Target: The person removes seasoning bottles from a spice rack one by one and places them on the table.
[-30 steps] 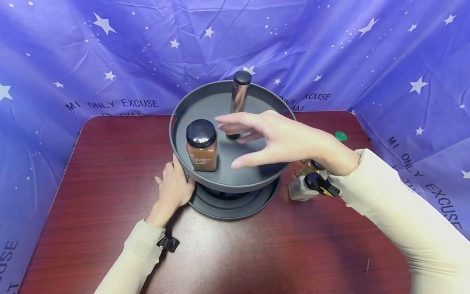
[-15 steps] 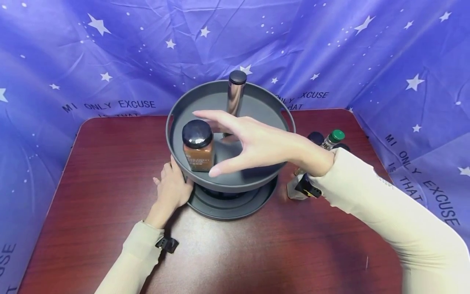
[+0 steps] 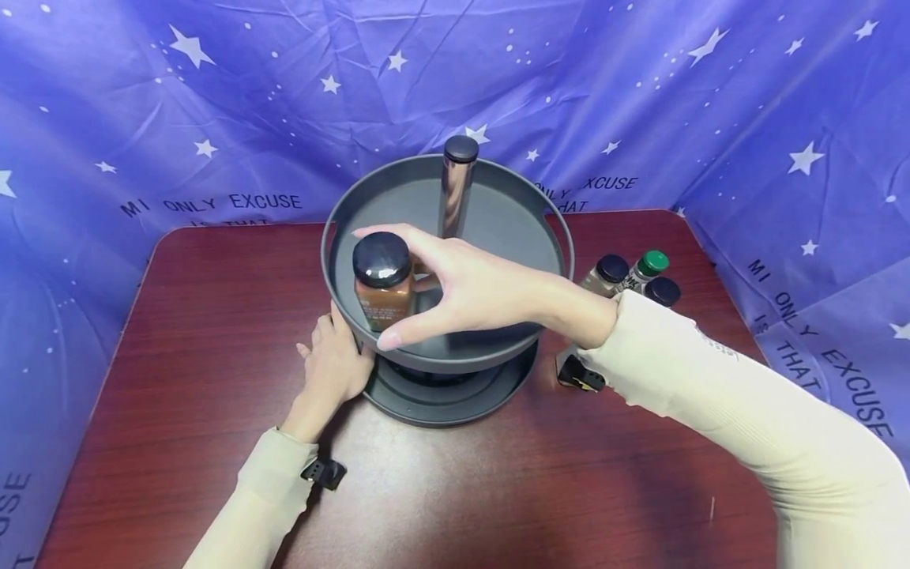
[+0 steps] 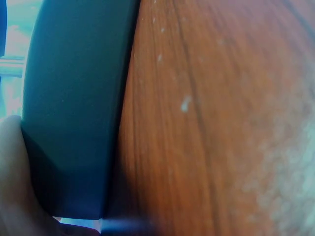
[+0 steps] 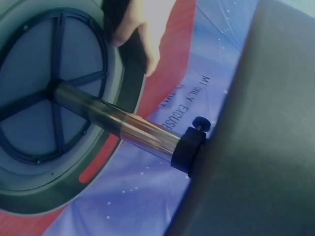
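A two-tier grey turntable stands on the table, its upper tray (image 3: pixel 490 328) above a lower tray (image 3: pixel 455 415). On the upper tray's left stands a brown spice jar (image 3: pixel 384 304) with a shiny black cap. My right hand (image 3: pixel 472 288) reaches around this jar from the right, fingers behind it and thumb low in front; a gap shows between palm and jar. My left hand (image 3: pixel 341 363) grips the lower tray's rim at the left, as the left wrist view shows with the rim (image 4: pixel 78 113) beside the hand. A coppery post (image 5: pixel 142 130) joins the tiers in the right wrist view.
A tall tube with a black top (image 3: pixel 458 182) rises from the upper tray's middle. Right of the turntable stand several bottles, one with a green cap (image 3: pixel 652 263), partly hidden by my right sleeve (image 3: pixel 661 340). A starry blue curtain (image 3: pixel 284 95) hangs behind the table (image 3: pixel 213 292).
My right hand has moved left over the upper tray, from beside the central tube to around the spice jar. The left hand stays on the lower tray.
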Action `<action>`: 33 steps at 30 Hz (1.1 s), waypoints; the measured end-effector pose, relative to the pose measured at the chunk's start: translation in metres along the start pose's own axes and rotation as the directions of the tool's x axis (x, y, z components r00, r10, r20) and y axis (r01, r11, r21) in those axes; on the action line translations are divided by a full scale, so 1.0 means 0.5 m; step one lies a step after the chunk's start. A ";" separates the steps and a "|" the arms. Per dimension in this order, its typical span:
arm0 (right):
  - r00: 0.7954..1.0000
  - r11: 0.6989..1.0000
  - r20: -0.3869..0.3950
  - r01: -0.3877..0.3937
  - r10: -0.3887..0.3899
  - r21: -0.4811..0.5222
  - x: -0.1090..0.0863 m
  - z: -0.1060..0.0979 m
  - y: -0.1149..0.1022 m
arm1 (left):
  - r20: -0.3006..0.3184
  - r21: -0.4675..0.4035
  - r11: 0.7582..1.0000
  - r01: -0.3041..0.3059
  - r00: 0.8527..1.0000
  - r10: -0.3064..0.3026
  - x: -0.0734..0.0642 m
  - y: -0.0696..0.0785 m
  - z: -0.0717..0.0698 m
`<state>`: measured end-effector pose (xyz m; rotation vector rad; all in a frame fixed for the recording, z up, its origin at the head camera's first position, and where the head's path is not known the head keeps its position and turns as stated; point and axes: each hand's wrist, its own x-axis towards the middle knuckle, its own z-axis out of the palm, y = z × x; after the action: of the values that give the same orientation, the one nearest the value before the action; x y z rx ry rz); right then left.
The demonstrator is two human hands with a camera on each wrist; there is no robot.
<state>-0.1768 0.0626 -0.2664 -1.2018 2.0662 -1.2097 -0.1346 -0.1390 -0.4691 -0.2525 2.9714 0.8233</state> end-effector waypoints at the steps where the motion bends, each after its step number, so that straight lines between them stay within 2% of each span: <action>1: 1.000 1.000 0.003 0.005 -0.005 0.001 0.001 0.002 0.001 | -0.001 0.001 1.000 0.000 1.000 0.000 0.000 -0.001 0.000; 8: 0.998 0.996 -0.053 -0.030 0.026 -0.089 0.010 0.007 0.002 | -0.018 -0.004 1.000 -0.007 1.000 0.007 0.000 -0.008 0.002; 14: 0.998 0.996 -0.065 -0.015 0.009 -0.090 0.013 0.006 0.004 | -0.021 -0.002 1.000 -0.007 1.000 0.007 0.002 -0.009 0.004; 22: 0.996 0.990 -0.086 -0.037 0.025 -0.133 0.016 0.001 -0.005 | -0.018 -0.008 1.000 0.001 1.000 -0.001 0.002 -0.004 0.004; 30: 0.990 0.953 -0.139 -0.050 0.008 -0.297 0.001 -0.009 -0.010 | -0.015 -0.006 1.000 -0.005 1.000 0.005 0.002 -0.002 0.003; 33: 0.989 0.946 -0.147 -0.038 -0.010 -0.321 -0.005 -0.011 -0.009 | -0.012 -0.006 1.000 -0.005 1.000 0.005 0.003 -0.002 0.004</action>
<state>-0.1776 0.0661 -0.2596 -1.2675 2.4520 -1.0034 -0.1358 -0.1390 -0.4712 -0.2510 2.9825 0.8340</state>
